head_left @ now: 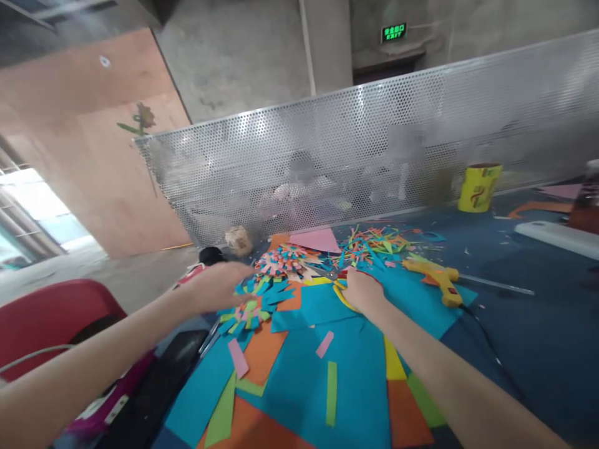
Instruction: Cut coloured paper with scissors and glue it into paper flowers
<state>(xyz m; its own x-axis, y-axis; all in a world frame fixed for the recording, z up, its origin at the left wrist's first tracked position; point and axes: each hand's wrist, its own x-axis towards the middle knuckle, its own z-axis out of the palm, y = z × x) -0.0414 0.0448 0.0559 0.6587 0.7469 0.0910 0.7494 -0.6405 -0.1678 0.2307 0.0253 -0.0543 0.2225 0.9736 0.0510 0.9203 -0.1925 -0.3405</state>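
Hands: two. The right hand (362, 290) grips one pair of scissors (332, 275), red and yellow at the handles, over the paper at mid-table. The left hand (218, 288) is loose, thumb and fingers apart, above the fringed papers; contact cannot be told.

Fringed papers: two clusters distinguishable, a pink, blue and orange cluster (277, 260) and, nearer, a blue, green and pink cluster (247, 317). Loose pink strips: two, one (238, 358) left of the other (324, 344). One narrow green strip (331, 393) lies on the blue sheet (358, 380). Thin multicoloured offcuts (362, 245) are heaped behind; too many to count. Glue gun (433, 274): one, yellow, a rod projecting from its rear.

Containers: one yellow cylinder (480, 188), upright, contents not visible; one bottle (587, 202) cut by the frame edge, reddish-brown low down.

Surface: dark blue table (510, 305), one perforated screen (355, 149) along its far side. Room: concrete wall (243, 56), one green exit sign (394, 32), one red chair (56, 312).
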